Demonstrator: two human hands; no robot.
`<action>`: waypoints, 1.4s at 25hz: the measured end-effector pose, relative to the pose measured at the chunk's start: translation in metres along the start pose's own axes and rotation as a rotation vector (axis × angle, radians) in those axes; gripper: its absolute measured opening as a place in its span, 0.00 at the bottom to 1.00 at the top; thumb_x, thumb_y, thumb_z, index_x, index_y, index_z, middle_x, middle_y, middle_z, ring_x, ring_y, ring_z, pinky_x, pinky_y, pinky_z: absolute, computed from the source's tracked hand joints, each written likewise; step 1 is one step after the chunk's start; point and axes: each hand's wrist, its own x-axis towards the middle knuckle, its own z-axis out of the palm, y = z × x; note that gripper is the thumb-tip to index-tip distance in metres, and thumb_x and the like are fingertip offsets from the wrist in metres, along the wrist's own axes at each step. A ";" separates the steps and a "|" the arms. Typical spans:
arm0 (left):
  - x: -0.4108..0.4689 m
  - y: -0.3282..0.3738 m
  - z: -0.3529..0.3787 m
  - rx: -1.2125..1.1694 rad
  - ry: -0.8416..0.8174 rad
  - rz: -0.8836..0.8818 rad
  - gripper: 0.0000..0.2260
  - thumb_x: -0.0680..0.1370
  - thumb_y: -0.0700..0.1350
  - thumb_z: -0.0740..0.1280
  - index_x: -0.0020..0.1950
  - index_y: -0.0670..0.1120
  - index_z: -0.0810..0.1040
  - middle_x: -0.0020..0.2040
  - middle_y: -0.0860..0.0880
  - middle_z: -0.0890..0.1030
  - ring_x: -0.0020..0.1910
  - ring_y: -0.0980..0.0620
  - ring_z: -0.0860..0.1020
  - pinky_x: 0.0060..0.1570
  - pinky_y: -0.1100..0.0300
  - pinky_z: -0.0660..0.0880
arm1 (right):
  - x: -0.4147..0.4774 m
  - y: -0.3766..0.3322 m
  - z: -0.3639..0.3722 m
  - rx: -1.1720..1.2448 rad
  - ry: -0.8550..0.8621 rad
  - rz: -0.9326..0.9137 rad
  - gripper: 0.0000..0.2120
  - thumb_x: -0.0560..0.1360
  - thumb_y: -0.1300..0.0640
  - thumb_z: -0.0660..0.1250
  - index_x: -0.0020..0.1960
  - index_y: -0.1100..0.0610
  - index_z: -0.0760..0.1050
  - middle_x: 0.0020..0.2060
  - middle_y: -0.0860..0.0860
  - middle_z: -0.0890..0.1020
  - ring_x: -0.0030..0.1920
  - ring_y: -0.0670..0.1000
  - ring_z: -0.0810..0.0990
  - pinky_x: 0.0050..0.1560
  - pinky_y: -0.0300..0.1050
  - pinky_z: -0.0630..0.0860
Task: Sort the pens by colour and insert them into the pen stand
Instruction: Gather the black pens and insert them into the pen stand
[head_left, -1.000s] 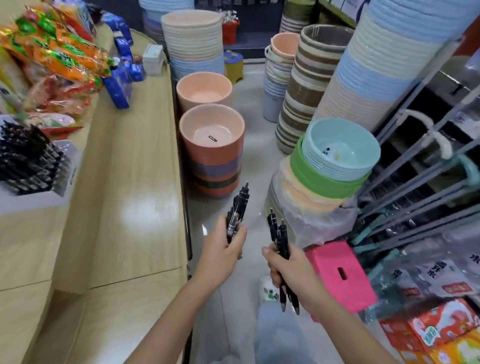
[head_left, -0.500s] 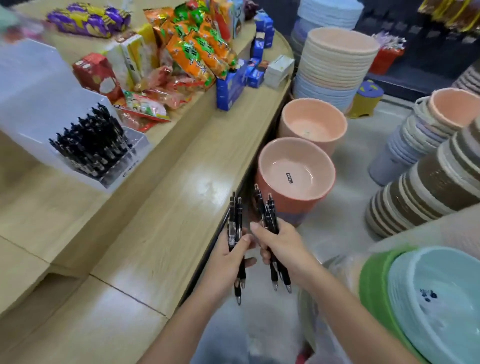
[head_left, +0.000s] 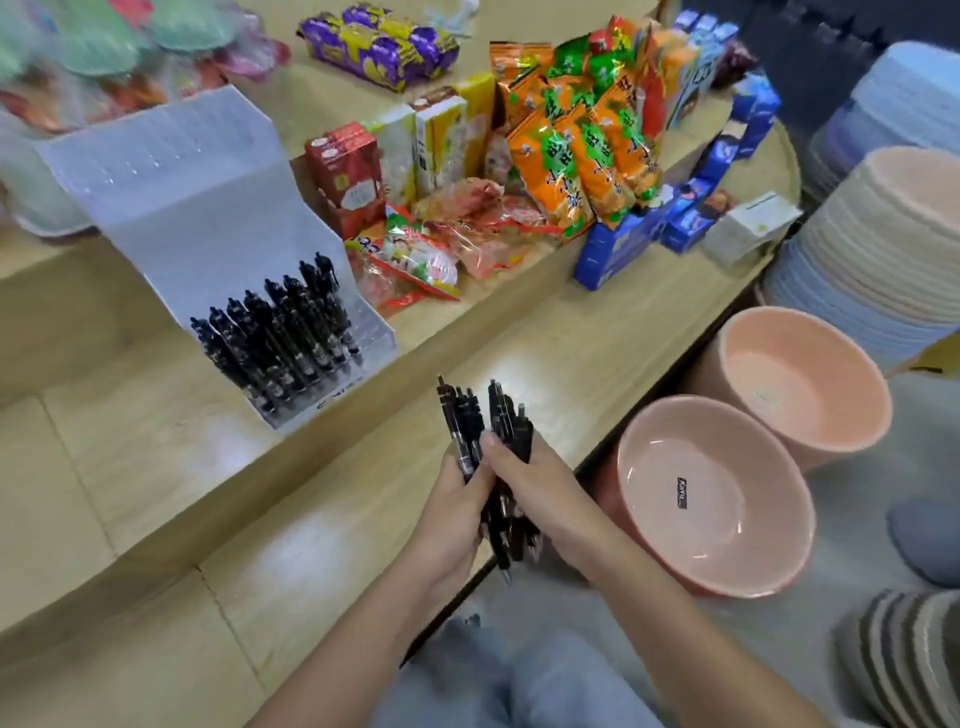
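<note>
A clear tiered pen stand (head_left: 208, 228) sits on the wooden counter at the left, its lower rows filled with several black pens (head_left: 283, 332); the upper rows hold none. Over the counter's front edge, my left hand (head_left: 457, 514) and my right hand (head_left: 540, 493) are pressed together, each closed on a bunch of black pens (head_left: 485, 421). The clicker ends stick up above my fingers and the tips poke out below my palms. The pen stand lies up and to the left of my hands, apart from them.
Snack packets (head_left: 571, 156), boxes (head_left: 348, 176) and blue cartons (head_left: 623, 244) crowd the counter behind the stand. To the right, off the counter, stand pink basins (head_left: 711, 499) and tall stacks of basins (head_left: 872, 249). My trouser legs (head_left: 498, 680) show below.
The view has swung left, bringing the pen stand into the middle. My two hands, apart a second ago, have closed together with their bunches of pens side by side.
</note>
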 end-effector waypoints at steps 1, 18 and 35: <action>0.008 0.004 0.000 -0.011 0.022 -0.005 0.15 0.80 0.48 0.60 0.67 0.53 0.69 0.61 0.50 0.79 0.61 0.51 0.77 0.61 0.47 0.74 | 0.010 -0.005 0.000 -0.038 -0.032 -0.002 0.17 0.77 0.42 0.60 0.61 0.50 0.70 0.53 0.48 0.80 0.54 0.47 0.78 0.54 0.43 0.76; 0.043 0.040 0.000 -0.104 0.793 0.263 0.07 0.79 0.40 0.63 0.56 0.46 0.70 0.44 0.51 0.80 0.39 0.58 0.78 0.36 0.66 0.73 | 0.109 -0.067 0.034 -0.422 -0.623 -0.056 0.27 0.70 0.30 0.57 0.52 0.50 0.78 0.59 0.51 0.69 0.59 0.50 0.74 0.60 0.52 0.75; 0.026 0.055 -0.020 0.018 0.792 0.441 0.14 0.75 0.52 0.62 0.55 0.46 0.66 0.41 0.47 0.83 0.44 0.51 0.83 0.47 0.55 0.78 | 0.158 -0.154 0.001 -0.300 -0.594 -0.238 0.17 0.76 0.47 0.65 0.38 0.61 0.74 0.33 0.60 0.75 0.24 0.47 0.69 0.23 0.36 0.65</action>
